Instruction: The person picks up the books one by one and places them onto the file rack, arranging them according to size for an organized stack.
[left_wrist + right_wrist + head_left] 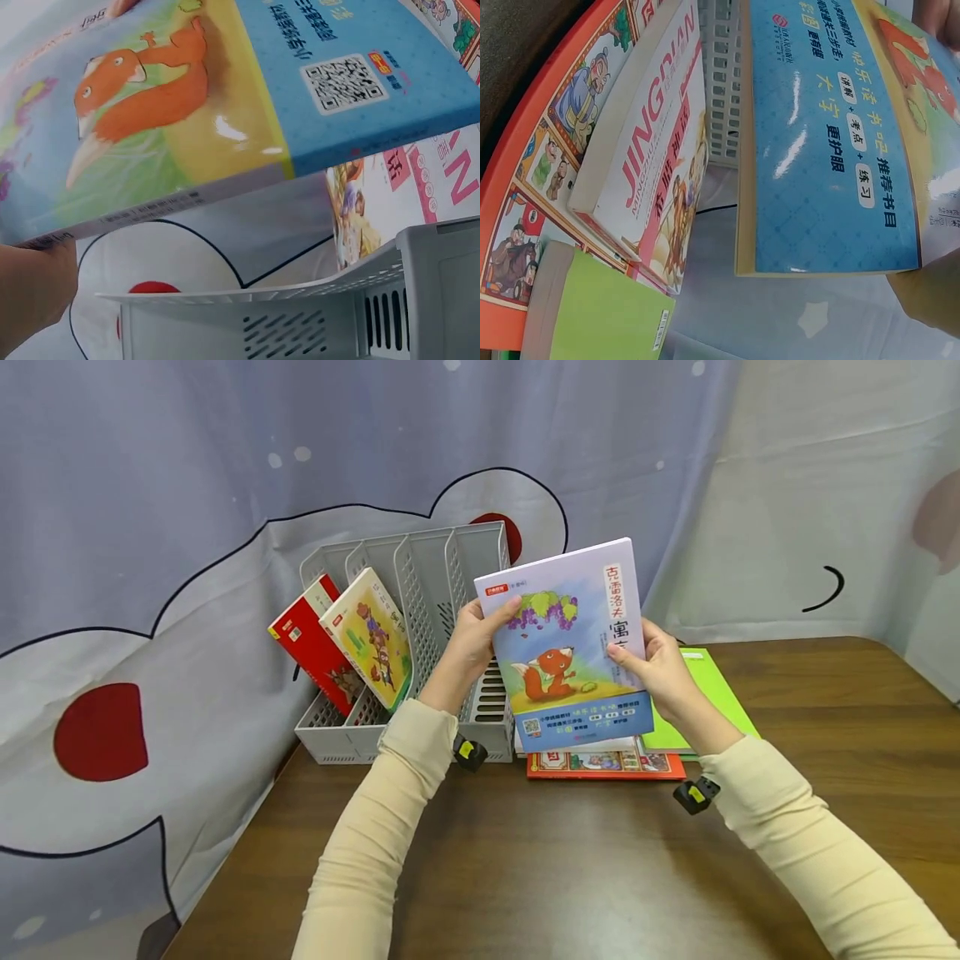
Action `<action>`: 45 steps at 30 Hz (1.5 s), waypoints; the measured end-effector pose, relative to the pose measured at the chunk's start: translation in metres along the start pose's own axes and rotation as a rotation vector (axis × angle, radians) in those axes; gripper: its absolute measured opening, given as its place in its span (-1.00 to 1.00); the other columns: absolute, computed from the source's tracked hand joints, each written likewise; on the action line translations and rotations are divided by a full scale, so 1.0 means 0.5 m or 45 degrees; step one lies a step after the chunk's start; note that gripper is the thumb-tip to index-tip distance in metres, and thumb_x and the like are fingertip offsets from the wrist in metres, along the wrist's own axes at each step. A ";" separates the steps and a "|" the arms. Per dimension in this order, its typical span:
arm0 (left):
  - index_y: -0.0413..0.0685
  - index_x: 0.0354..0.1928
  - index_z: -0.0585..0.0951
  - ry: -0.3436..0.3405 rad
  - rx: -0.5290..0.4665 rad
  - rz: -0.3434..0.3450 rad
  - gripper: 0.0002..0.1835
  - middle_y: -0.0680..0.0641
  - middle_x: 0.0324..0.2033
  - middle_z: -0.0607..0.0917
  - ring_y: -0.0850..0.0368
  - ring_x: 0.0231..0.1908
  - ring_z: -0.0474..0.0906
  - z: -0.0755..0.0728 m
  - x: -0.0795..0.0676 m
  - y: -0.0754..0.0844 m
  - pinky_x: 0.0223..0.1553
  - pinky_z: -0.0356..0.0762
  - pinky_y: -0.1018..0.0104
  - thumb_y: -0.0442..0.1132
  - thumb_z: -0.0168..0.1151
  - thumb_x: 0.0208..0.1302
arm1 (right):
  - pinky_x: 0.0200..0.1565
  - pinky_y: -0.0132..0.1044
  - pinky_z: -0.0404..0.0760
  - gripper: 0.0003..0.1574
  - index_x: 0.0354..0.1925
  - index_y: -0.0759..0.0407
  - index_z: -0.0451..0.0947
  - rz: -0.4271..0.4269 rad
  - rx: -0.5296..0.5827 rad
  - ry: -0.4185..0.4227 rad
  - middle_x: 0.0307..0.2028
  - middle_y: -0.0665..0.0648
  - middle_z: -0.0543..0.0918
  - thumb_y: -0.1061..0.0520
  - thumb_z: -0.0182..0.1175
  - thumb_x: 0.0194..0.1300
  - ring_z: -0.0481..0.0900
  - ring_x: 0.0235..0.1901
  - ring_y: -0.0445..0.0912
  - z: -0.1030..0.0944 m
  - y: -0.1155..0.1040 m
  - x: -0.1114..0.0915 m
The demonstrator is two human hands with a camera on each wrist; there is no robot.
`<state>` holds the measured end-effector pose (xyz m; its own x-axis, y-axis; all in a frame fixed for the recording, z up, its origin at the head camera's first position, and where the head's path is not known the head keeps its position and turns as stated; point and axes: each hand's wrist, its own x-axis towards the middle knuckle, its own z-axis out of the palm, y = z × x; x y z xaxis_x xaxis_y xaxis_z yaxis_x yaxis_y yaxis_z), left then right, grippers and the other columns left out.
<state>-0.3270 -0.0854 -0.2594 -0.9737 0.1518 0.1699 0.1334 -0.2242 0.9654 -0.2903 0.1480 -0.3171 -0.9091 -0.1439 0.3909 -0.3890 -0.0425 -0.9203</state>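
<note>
Both hands hold up a picture book (pixel 562 668) with a fox and grapes on its cover, tilted slightly, in front of the curtain. The left hand (pixel 476 639) grips its left edge, thumb on the cover. On the opposite edge the right hand (pixel 660 664) pinches it, thumb also on the front. The fingers behind the book are hidden. A grey file rack (pixel 420 735) stands to the left, with a red book (pixel 315 647) and a cream-covered book (pixel 371 639) leaning in its left slots. In the left wrist view the fox book (pixel 150 112) is above the rack (pixel 300 322).
Beneath and behind the held book lies a pile on the wooden table (pixel 570 860): an orange-red illustrated book (pixel 607 766), a green book (pixel 705 693) and a white book (pixel 645 150) with pink lettering. A patterned curtain (pixel 225 452) hangs behind.
</note>
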 end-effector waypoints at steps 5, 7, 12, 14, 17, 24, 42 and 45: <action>-0.17 -0.12 0.56 0.043 0.068 -0.003 -0.84 0.14 -0.54 0.67 0.26 -0.48 0.60 0.007 -0.003 0.004 -0.39 0.57 0.39 -0.29 0.14 0.32 | -0.29 -0.48 0.61 -0.61 0.13 0.06 0.37 0.029 -0.071 -0.006 -0.30 -0.33 0.64 0.17 0.11 0.35 0.63 -0.32 -0.37 0.001 0.001 -0.002; -0.24 -0.06 0.56 0.049 0.096 0.007 -0.78 0.15 -0.55 0.67 0.27 -0.49 0.60 0.010 -0.002 0.005 -0.39 0.57 0.40 -0.28 0.16 0.31 | -0.28 -0.49 0.61 -0.55 0.18 0.18 0.33 0.048 -0.123 -0.013 -0.30 -0.35 0.62 0.15 0.10 0.36 0.62 -0.31 -0.39 0.001 0.000 -0.002; -0.25 -0.02 0.56 0.065 0.172 0.027 -0.72 0.16 -0.55 0.67 0.27 -0.49 0.61 0.014 0.002 0.023 -0.38 0.61 0.37 -0.25 0.20 0.29 | -0.21 -0.54 0.56 -0.37 0.29 0.35 0.19 0.091 -0.291 -0.035 -0.06 0.08 0.64 0.12 0.10 0.36 0.56 -0.26 -0.43 0.003 -0.007 0.001; -0.24 -0.02 0.57 0.079 0.181 0.038 -0.72 0.15 -0.54 0.66 0.25 -0.48 0.62 0.012 0.002 0.036 -0.37 0.62 0.35 -0.24 0.20 0.28 | -0.18 -0.57 0.51 -0.32 0.33 0.33 0.12 0.115 -0.348 -0.040 0.08 0.31 0.54 0.11 0.10 0.37 0.54 -0.19 -0.35 0.005 -0.010 0.003; -0.21 -0.08 0.58 0.107 0.160 0.069 -0.77 0.15 -0.55 0.67 0.25 -0.48 0.62 0.004 0.005 0.061 -0.37 0.62 0.35 -0.25 0.20 0.29 | -0.18 -0.60 0.49 -0.29 0.35 0.33 0.05 0.161 -0.378 -0.030 0.17 0.44 0.42 0.11 0.07 0.38 0.52 -0.14 -0.24 0.005 -0.008 0.004; -0.05 -0.28 0.61 0.224 0.101 0.135 -0.96 0.14 -0.59 0.68 0.25 -0.51 0.62 -0.027 0.017 0.153 -0.40 0.58 0.40 -0.27 0.22 0.26 | -0.21 -0.49 0.62 -0.35 0.29 0.41 0.08 0.244 -0.284 0.026 -0.08 0.25 0.51 0.16 0.06 0.38 0.55 -0.35 -0.44 -0.006 0.015 -0.005; -0.12 -0.22 0.57 0.688 -0.025 0.432 -0.83 0.07 -0.46 0.60 0.28 -0.41 0.51 -0.104 0.042 0.449 -0.34 0.47 0.57 -0.34 0.32 0.14 | -0.19 -0.41 0.64 -0.33 0.28 0.38 0.13 0.281 -0.321 0.017 -0.09 0.31 0.57 0.16 0.13 0.33 0.58 -0.36 -0.42 -0.008 0.024 -0.011; -0.14 -0.06 0.57 0.788 -0.042 0.451 -0.72 0.05 -0.33 0.64 0.27 -0.32 0.54 -0.126 0.035 0.460 -0.30 0.49 0.61 -0.35 0.30 0.15 | -0.22 -0.47 0.61 -0.32 0.28 0.37 0.12 0.290 -0.317 0.004 -0.06 0.34 0.57 0.15 0.14 0.33 0.58 -0.35 -0.42 -0.003 0.026 -0.011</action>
<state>-0.3250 -0.1950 -0.0466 -0.8001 -0.5080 0.3192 0.4651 -0.1891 0.8648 -0.2905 0.1500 -0.3312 -0.9772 -0.1190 0.1758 -0.1996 0.2330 -0.9518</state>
